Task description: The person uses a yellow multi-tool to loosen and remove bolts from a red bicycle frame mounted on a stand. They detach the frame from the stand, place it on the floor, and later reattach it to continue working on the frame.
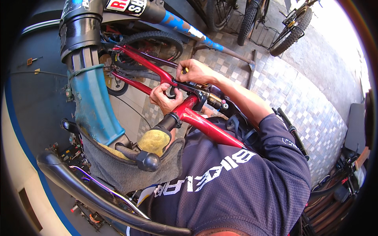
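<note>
A glossy red bicycle frame (208, 128) hangs at mid-view, its seat post (168, 122) gripped in a blue-jawed repair stand (88, 104). My left hand (167, 98) curls its fingers and thumb round the frame's rear linkage (189, 87), close to where the red rear stay (147, 61) meets a black link. Just beyond it, my right hand (193, 72) pinches a small yellow thing (185, 70) against the same joint; most of it is hidden by my fingers. A rear shock (214, 101) lies to the right of both hands.
A grey cloth (130, 169) and a yellow pad (153, 141) wrap the clamp. A long black padded bar (78, 181) curves along the lower left. A blue stand leg (193, 33) crosses the top. Several bicycles stand at the back, and a wheel (157, 43) lies beyond the frame.
</note>
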A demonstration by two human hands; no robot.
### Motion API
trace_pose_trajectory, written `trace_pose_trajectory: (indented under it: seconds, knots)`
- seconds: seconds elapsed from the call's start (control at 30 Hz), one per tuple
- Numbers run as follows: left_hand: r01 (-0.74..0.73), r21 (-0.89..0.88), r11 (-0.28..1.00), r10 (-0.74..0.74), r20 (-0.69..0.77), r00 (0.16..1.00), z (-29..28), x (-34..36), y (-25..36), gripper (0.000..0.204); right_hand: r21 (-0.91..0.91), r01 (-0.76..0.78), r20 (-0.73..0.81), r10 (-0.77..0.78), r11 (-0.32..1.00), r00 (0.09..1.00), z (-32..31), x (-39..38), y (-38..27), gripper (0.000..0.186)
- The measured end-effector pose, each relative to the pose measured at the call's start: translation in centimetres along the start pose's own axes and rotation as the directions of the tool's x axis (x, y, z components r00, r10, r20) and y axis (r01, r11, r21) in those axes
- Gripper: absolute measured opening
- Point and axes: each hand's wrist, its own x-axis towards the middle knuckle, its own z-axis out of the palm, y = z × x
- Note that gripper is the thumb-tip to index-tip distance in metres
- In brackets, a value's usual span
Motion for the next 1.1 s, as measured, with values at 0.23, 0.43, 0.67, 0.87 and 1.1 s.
trace_pose_trajectory:
  seconds: [0.23, 0.43, 0.67, 0.87, 1.1]
  knots:
    - [-0.01, 0.03, 0.999, 0.01, 0.02, 1.0, -0.1, 0.1, 0.1, 0.05, 0.178, -0.04, -0.059, 0.051, 0.983, 0.997, -0.4, -0.8, 0.6, 0.015]
    - [-0.05, 0.025, 0.998, 0.051, -0.003, 0.999, 0.1, 0.0, -0.1, 0.049, 0.156, -0.127, -0.018, 0.131, 0.98, 0.991, -0.7, -1.5, 0.6, 0.014]
    - [-0.076, 0.112, 0.991, 0.075, 0.011, 0.997, 0.5, -0.2, -0.8, 0.051, 0.167, -0.095, -0.026, 0.101, 0.981, 0.995, -0.4, -1.5, 0.3, 0.014]
    - [-0.067, 0.115, 0.991, 0.066, 0.009, 0.998, 0.5, 0.0, -0.5, 0.05, 0.172, -0.095, -0.054, 0.105, 0.981, 0.993, -0.5, -1.5, 0.5, 0.014]
    - [-0.021, 0.073, 0.997, 0.021, -0.001, 1.0, 0.3, 0.5, 0.6, 0.048, 0.193, -0.046, -0.083, 0.063, 0.98, 0.995, -0.3, -1.4, 1.1, 0.015]
